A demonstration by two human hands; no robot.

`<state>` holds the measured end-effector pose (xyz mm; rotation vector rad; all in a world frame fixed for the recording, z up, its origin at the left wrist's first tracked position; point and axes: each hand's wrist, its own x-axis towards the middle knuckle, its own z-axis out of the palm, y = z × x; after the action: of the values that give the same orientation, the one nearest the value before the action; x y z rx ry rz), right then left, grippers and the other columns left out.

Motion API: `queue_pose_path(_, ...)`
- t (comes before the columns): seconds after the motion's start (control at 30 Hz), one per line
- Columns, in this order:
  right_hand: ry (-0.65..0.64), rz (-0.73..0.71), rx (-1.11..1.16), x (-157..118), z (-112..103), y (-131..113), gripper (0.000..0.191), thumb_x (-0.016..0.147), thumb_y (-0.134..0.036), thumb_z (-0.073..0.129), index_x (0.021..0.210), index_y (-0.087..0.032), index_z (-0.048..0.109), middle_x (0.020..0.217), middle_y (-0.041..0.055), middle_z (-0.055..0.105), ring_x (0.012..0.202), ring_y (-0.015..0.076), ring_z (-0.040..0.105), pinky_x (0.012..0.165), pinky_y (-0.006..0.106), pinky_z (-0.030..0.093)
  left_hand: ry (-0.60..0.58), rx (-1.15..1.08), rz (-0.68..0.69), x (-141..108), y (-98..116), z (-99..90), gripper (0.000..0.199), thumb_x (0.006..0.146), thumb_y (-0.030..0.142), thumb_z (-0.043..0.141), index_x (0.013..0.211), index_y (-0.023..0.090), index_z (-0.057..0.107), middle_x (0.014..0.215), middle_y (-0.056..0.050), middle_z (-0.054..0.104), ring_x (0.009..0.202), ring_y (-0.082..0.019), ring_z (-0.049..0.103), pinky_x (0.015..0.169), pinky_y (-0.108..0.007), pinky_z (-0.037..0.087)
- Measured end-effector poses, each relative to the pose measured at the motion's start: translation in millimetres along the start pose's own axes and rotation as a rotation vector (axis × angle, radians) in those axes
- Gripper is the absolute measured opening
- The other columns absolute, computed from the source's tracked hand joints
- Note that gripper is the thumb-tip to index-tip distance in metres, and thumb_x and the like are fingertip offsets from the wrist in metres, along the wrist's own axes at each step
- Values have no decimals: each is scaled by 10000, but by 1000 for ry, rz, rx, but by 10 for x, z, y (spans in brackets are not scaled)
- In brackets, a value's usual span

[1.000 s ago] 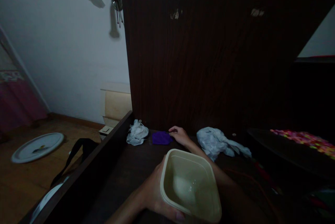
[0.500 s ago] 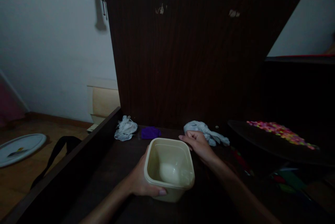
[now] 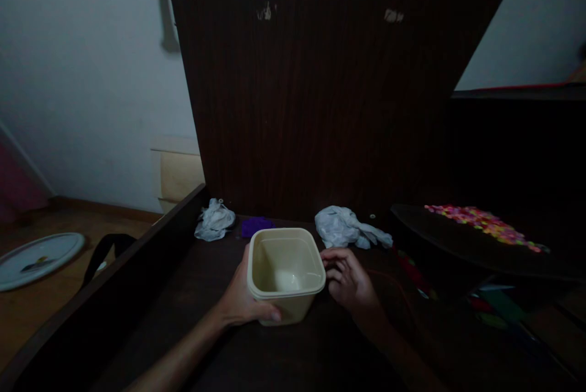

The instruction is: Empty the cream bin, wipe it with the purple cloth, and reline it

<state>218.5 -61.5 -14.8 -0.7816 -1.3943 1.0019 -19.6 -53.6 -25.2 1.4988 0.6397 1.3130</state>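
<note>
A cream, square plastic tub with rounded corners is in front of me, tilted so that its inside shows; I see nothing in it but a bright reflection. My left hand is closed around its left side, thumb across the front and the fingers hidden behind. Close by the tub's right side is my right hand, palm turned up and fingers loosely bent but apart. Its fingertips are at the tub's rim; whether they touch it I cannot tell. Nothing shows in that hand.
Crumpled whitish plastic bags, one at left and one at right, lie against the dark wooden panel. Between them is a purple cloth-like thing. Colourful small pieces lie on a dark surface at right. A raised wooden edge runs along the left.
My right hand has come down from beside the tub's far corner and turned palm up, its fist loosening. The tub, held by my left hand, has shifted slightly up and left in view.
</note>
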Motion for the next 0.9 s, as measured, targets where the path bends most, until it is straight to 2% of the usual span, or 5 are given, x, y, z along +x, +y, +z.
queue_pose_path(0.1, -6, 26, -45, -129, 49, 73, 760, 614, -512, 932, 1254, -281, 594, 1250, 105, 650, 1170, 301, 606, 927, 411, 528, 19, -19, 14, 5, 0, 14, 1403, 418, 720, 948, 1552, 221, 291, 1428, -208, 557, 1380, -451, 514, 1194, -621, 376)
queue_pose_path(0.17, 15, 62, -85, -179, 93, 109, 805, 614, -461, 936, 1297, -283, 549, 1304, 112, 630, 1237, 315, 580, 991, 438, 501, 22, -12, 15, 7, 15, 24, 1397, 407, 734, 940, 1544, 230, 302, 1444, -205, 543, 1371, -452, 516, 1189, -621, 382)
queue_pose_path(0.5, 117, 106, -136, -228, 87, 295, 524, 767, -379, 827, 1206, -267, 564, 1223, 105, 675, 1156, 285, 642, 962, 438, 554, -17, 98, 61, -24, -96, -100, 1390, 447, 796, 888, 1537, 205, 260, 1541, -227, 418, 1465, -456, 390, 1251, -608, 260)
queue_pose_path(0.73, 245, 100, -151, -142, -19, 435, 376, 836, -481, 751, 1098, -247, 617, 1112, 120, 707, 1082, 289, 675, 916, 450, 581, 27, 243, 77, -85, -154, -171, 959, 732, 597, 855, 1440, 214, 333, 1455, -181, 498, 1391, -368, 485, 1196, -535, 366)
queue_pose_path(0.9, 104, 126, -140, -150, -70, 499, 430, 836, -475, 756, 1184, -241, 659, 1203, 139, 721, 1183, 324, 661, 966, 481, 567, 88, 379, 74, -81, -143, -174, 883, 757, 473, 855, 1441, 206, 366, 1402, -161, 547, 1328, -354, 548, 1168, -526, 413)
